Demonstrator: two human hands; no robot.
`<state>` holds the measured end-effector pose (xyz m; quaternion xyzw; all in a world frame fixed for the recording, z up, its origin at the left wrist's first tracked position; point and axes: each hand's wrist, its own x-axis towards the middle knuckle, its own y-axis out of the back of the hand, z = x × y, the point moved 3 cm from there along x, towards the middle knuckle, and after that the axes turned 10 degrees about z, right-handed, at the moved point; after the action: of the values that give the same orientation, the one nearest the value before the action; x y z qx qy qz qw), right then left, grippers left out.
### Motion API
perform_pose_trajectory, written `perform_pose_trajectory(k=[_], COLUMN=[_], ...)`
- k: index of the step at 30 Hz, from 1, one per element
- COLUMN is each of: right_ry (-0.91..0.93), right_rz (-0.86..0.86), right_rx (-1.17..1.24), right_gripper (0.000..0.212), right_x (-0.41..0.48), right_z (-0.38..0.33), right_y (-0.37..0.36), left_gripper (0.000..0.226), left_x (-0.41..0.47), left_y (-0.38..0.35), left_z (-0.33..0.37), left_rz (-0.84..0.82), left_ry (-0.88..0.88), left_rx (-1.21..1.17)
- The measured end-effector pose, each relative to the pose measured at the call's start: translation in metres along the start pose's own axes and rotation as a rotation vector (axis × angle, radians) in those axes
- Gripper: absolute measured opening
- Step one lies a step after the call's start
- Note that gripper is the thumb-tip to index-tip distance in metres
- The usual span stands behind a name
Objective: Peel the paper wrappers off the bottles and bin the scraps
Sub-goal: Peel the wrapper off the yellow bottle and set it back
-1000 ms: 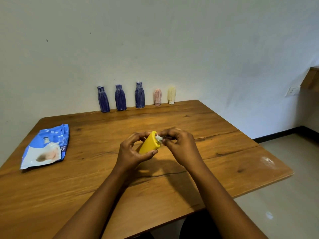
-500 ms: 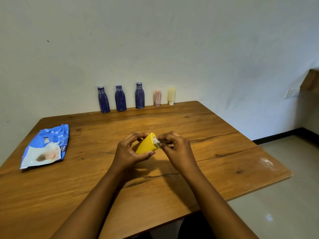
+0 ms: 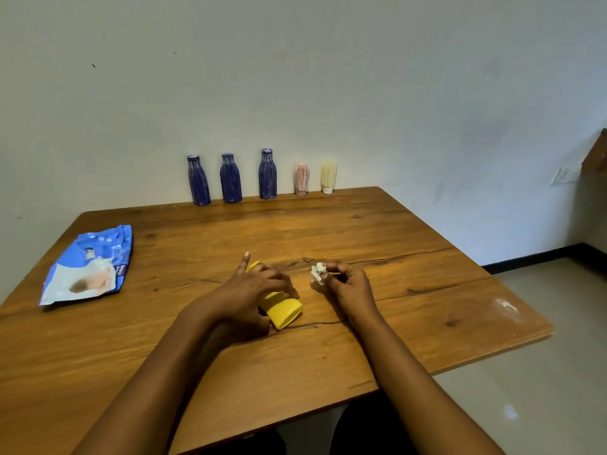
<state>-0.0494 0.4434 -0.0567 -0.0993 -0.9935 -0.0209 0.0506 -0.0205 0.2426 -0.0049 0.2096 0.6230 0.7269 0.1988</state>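
A yellow bottle [image 3: 283, 311] lies on its side on the wooden table [image 3: 410, 257], mostly under my left hand [image 3: 254, 287], whose fingers curl over it with the index finger lifted. To its right, my right hand [image 3: 348, 280] pinches a small crumpled white paper scrap [image 3: 318, 272] just above the tabletop, apart from the bottle. Against the wall stand three blue wrapped bottles [image 3: 231, 178], a pink one [image 3: 301, 179] and a cream one [image 3: 328, 176].
A blue and white plastic pouch [image 3: 88, 266] lies flat near the table's left edge. The table's right edge drops to a pale tiled floor [image 3: 525, 405]. No bin is in view.
The bottle went from being held up between both hands to lying on the table under my left hand. My right hand pulled away to the right with the white scrap.
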Motion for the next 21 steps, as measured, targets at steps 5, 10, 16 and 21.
perform_pose_trajectory(k=[5, 10, 16, 21], right_ry=[-0.012, -0.010, -0.025, -0.041], right_rz=[0.002, -0.003, 0.023, 0.053], right_rx=[0.028, 0.051, 0.130, 0.200], right_gripper=[0.022, 0.022, 0.021, 0.018], right_x=[0.000, 0.002, -0.004, -0.011], right_z=[-0.001, 0.002, -0.005, -0.011], right_y=[0.004, 0.003, 0.003, 0.006], left_gripper=[0.056, 0.059, 0.059, 0.093], left_x=[-0.021, -0.065, -0.073, -0.035], left_y=[0.007, 0.021, -0.003, -0.007], left_z=[-0.003, -0.023, 0.005, 0.043], left_rz=[-0.070, 0.316, 0.428, 0.307], left_ry=[-0.024, 0.317, 0.957, 0.992], left_rx=[0.098, -0.362, -0.456, -0.006])
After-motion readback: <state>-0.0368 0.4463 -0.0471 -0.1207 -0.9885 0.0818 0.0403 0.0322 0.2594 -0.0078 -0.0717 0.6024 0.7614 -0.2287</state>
